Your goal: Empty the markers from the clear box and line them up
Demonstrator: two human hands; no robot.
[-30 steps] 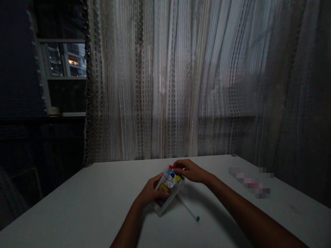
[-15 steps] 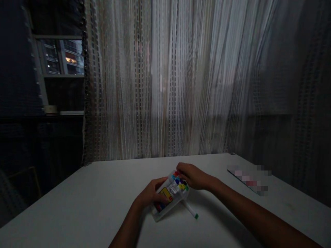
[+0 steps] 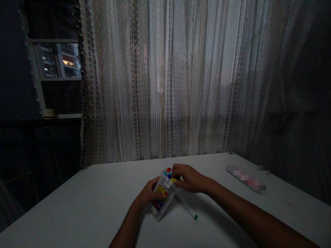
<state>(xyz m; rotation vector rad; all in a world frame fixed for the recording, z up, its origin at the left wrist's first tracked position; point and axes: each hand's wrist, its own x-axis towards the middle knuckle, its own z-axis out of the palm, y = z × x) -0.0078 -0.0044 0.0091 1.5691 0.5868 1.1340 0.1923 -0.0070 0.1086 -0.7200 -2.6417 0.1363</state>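
In the head view, a clear marker pack (image 3: 162, 194) is held near the middle of a pale table (image 3: 77, 206), directly in front of the person. Its long axis runs from lower left to upper right, with the coloured caps (image 3: 168, 173) at the far, upper end. The left hand (image 3: 148, 195) is clamped on the lower body of the pack, fingers wrapped over its side. The right hand (image 3: 187, 177) is closed on the cap end and is the nearer hand to the markers themselves. One loose marker (image 3: 186, 207) with a green tip is seen lying on the table just beside the pack, on the right-hand side, slanting away toward the lower right. A yellow label (image 3: 162, 190) is visible on the pack; its writing cannot be read. A blurred flat item (image 3: 245, 179) lies well apart at the right.
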